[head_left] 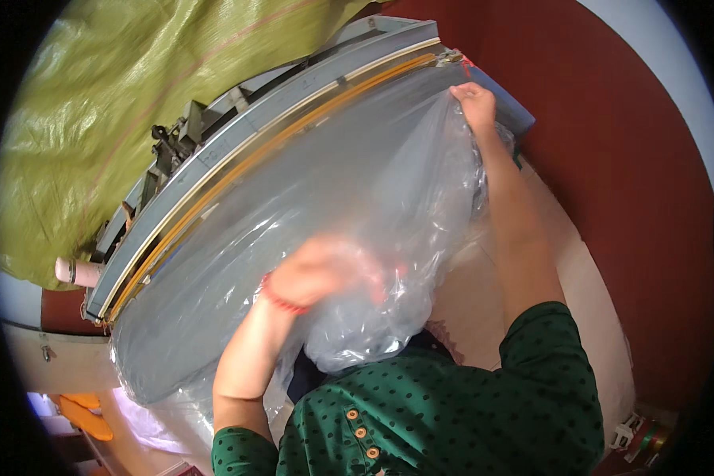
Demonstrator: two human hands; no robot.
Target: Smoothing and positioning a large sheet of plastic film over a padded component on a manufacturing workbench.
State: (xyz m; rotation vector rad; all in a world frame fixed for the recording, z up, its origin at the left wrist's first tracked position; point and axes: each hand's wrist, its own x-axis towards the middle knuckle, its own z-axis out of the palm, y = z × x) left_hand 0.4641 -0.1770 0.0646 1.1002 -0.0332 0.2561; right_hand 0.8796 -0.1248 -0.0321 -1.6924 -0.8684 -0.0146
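A large sheet of clear plastic film (238,246) lies over the long grey table and hangs in shiny folds toward my body. Up at the table's far right corner, my right hand (476,105) pinches the film's edge and draws it into a raised, taut peak. My left hand (313,270), with a red bracelet at the wrist, is over the bunched film in front of my waist. Motion blur and glossy film smear its fingers, so their grip cannot be made out.
Along the table's far side runs a grey metal frame (278,103) with yellow-orange strips (293,127). Behind it hangs a yellow-green woven cover (135,103). A pink cylinder (78,272) sits at the frame's left end. Orange slippers (87,416) lie lower left. A dark red wall band (595,143) stands right.
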